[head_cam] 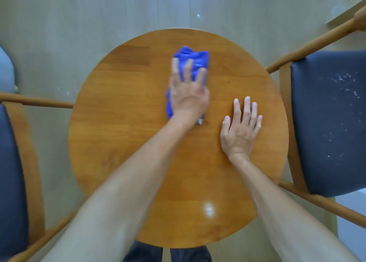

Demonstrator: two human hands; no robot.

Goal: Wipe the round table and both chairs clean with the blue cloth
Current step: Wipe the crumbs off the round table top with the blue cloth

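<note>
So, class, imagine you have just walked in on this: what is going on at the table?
A person is wiping the round table with a blue cloth. The left hand presses flat on the cloth near the table's far middle, blurred with motion. The right hand rests flat on the bare tabletop beside it. A chair stands on each side; the right chair's dark seat carries white specks, so it looks not yet wiped.

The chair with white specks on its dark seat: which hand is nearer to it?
Right. The right hand lies flat on the round table near the edge beside that chair. The left hand presses the blue cloth near the table's middle, farther away.
</note>
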